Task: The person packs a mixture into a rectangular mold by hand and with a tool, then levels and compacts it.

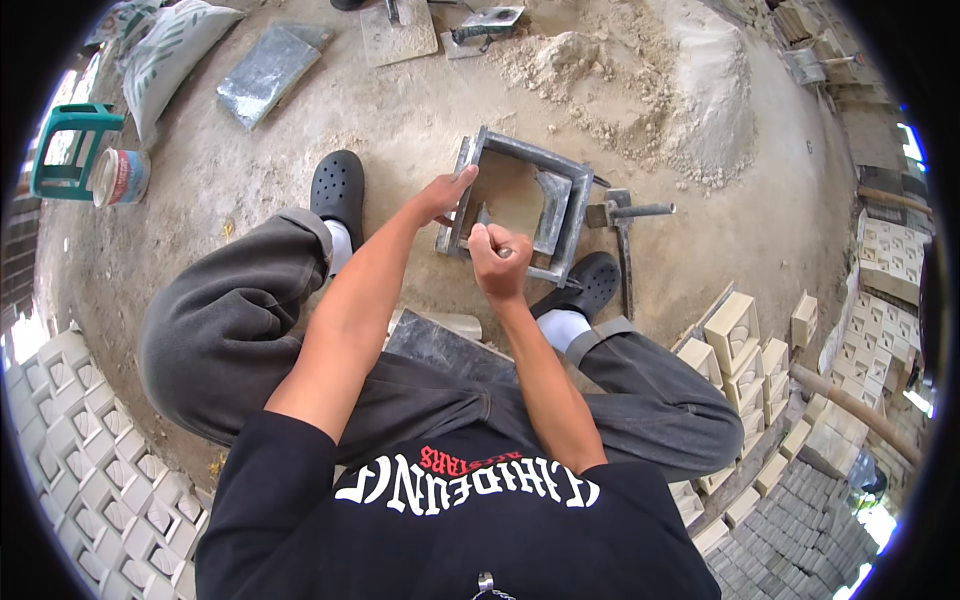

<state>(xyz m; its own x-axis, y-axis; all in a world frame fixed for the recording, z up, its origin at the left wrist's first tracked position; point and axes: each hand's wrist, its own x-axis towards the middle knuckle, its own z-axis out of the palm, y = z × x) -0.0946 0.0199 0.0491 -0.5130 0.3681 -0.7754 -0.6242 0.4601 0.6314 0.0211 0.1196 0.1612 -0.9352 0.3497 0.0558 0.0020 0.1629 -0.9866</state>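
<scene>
A square grey metal mould frame [575,215] rests on the ground between my feet, tilted slightly in view. My left hand [443,197] is closed around its left side, with the thumb along the upper edge. My right hand [500,260] makes a fist over the frame's near left corner. From that fist sticks the grey tip of a small pointed tool [484,214], directed into the frame; its handle is mostly hidden by my fingers. Inside the frame, an angled metal piece [550,210] lies along the right side, beside a sandy-coloured surface.
A hammer-like metal tool [624,230] lies right of the frame. Heaped pale powder [710,100] stands far right. Trowels [398,35] and a metal sheet [268,75] lie far off. A green stool [75,150] and a bucket [122,178] stand left; stacked cream blocks [735,335] stand right.
</scene>
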